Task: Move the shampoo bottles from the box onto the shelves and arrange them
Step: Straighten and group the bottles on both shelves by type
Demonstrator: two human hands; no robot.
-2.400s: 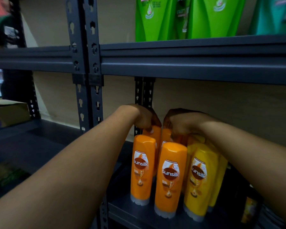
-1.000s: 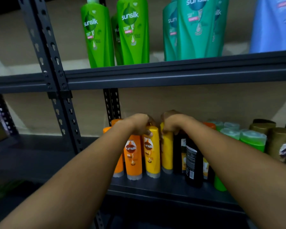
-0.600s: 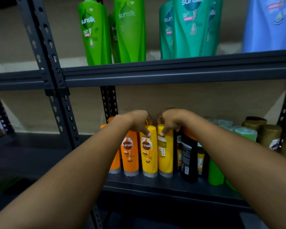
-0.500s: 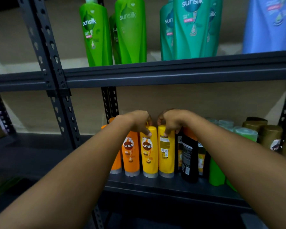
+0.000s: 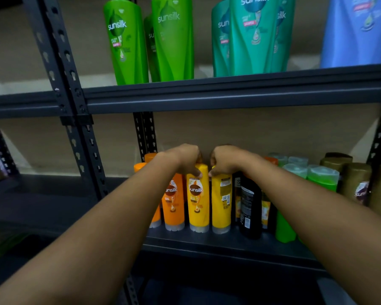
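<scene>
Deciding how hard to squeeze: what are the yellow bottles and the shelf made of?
Yellow bottles: apparently opaque plastic, smooth with a soft sheen, printed labels, pale grey caps at the base. Shelf: seemingly painted metal, matte dark grey, with perforated uprights.

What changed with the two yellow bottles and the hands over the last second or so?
The right hand has turned its yellow bottle so the back label faces out. The left hand still grips the other yellow bottle, logo forward. Both bottles stay upright side by side on the lower shelf; the orange bottles haven't moved.
</scene>
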